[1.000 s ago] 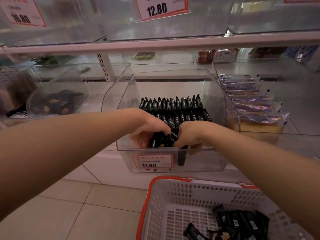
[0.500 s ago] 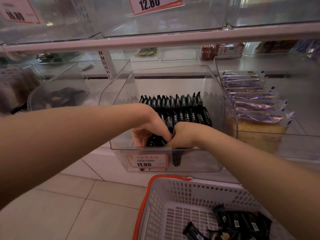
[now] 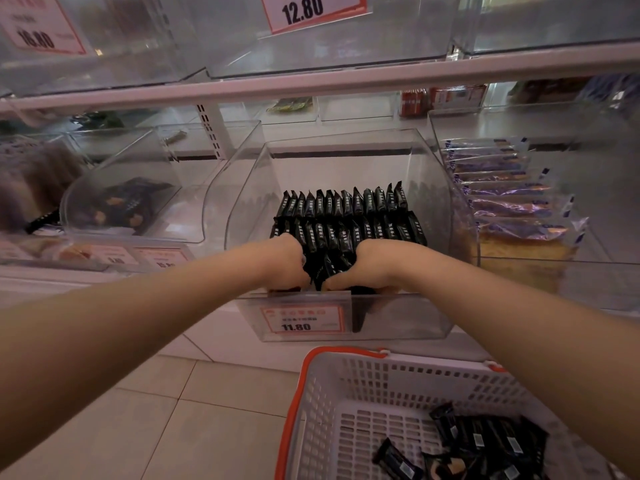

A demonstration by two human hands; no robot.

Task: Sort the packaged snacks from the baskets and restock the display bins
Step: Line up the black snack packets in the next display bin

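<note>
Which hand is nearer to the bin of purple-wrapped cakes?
The right hand. It is in the middle bin, on the side next to the purple-wrapped cakes. The left hand is in the same bin, one hand farther from them.

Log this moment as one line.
left hand: on black packets | right hand: same | clear bin: part full | basket: packets left

Both sets of fingers are curled down out of sight among the small black foil snack packets (image 3: 341,263) at the front of the clear plastic display bin (image 3: 429,317), so any grip can't be made out. The red-bordered 11.80 price label (image 3: 302,318) carries print too small to read. The white, orange-rimmed plastic basket (image 3: 346,403) runs off the bottom edge. At far left, a grey-brown blurred mass (image 3: 31,181) can't be identified.
</note>
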